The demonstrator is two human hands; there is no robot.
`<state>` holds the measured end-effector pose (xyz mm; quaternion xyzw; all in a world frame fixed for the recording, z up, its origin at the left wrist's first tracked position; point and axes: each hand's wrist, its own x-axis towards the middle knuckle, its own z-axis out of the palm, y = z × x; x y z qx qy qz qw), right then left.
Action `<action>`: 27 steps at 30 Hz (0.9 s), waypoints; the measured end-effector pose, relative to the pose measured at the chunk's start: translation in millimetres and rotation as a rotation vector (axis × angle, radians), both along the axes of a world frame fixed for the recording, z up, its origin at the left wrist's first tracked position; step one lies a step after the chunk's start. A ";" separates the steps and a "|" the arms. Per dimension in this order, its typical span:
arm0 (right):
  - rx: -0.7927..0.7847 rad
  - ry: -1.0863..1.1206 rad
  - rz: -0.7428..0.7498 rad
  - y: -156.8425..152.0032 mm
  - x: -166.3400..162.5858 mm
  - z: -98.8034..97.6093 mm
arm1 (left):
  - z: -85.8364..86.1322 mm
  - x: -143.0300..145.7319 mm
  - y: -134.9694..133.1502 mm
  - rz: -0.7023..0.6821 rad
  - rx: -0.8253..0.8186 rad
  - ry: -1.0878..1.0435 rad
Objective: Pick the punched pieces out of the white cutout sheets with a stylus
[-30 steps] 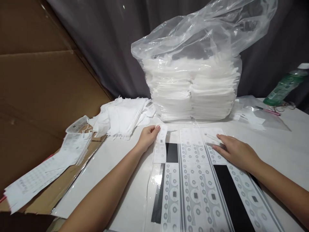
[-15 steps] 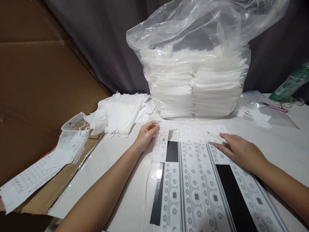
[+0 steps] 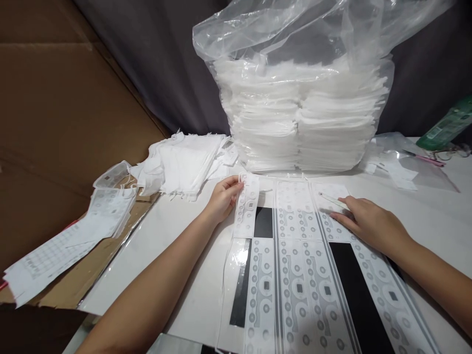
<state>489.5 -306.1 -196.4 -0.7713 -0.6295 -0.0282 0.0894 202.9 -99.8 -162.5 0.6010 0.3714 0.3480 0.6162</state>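
Observation:
My left hand (image 3: 223,198) pinches the upper left edge of a narrow white printed strip (image 3: 246,216), thumb on top. The strip carries grey circles and a small dark square, and its top looks slightly raised. My right hand (image 3: 372,221) is closed around slim, pale tweezers (image 3: 333,200), whose tip points left over a printed sheet (image 3: 337,226). Between the hands lie several similar strips, side by side, on a sheet with black bars (image 3: 359,295). A thin white cord (image 3: 223,290) runs down beside the left strip.
Behind stands a clear plastic bag (image 3: 302,118) full of stacked white pieces. To its left is a white cloth-like pile (image 3: 184,164). Cardboard (image 3: 55,128) rises on the left, with printed papers (image 3: 55,258) below. A green bottle (image 3: 444,129) and pink-handled scissors (image 3: 429,160) lie at right.
The view has tilted down a little, so everything sits higher in the picture. Both hands keep nearly the same place over the strips, with the same holds.

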 end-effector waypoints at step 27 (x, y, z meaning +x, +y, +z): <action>0.064 0.103 0.043 4.0 -5.8 -5.1 | -11.7 -7.1 81.9 0.125 0.865 1.085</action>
